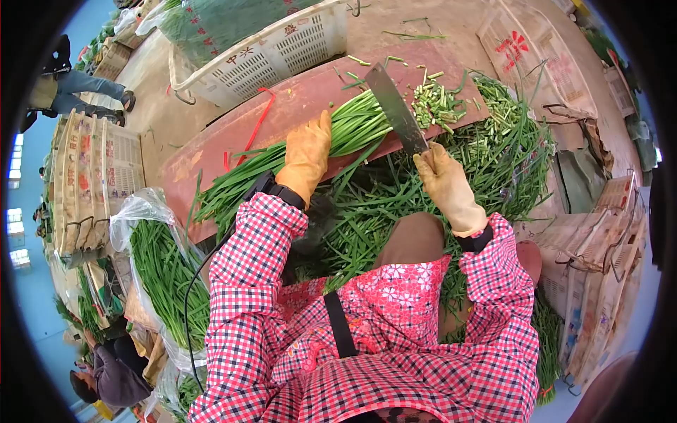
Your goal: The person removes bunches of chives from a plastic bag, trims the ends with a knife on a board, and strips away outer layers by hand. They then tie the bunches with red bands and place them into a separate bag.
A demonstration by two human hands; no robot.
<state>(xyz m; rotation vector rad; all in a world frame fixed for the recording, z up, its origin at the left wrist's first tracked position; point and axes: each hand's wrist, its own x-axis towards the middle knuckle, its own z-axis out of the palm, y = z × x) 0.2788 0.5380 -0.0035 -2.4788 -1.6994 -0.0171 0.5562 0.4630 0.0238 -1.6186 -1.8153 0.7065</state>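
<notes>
A thick bunch of garlic chives [360, 125] lies across a worn reddish board [211, 156], its pale stalk ends toward the right. My left hand [305, 161], in an orange rubber glove, is closed over the bunch and presses it down. In a matching glove, my right hand [446, 185] grips the handle of a broad knife [395, 106]. The blade stands at the cut end of the bunch. Short chopped stalk ends [431, 106] lie just right of it. Red ties [255, 127] rest on the board behind my left hand.
Loose chive trimmings [381, 201] heap over my lap and to the right. A plastic bag of chives [166, 278] stands at the left. White crates [268, 60] stand behind the board, with stacked crates [99, 180] at left. Other people [116, 377] are at the far left.
</notes>
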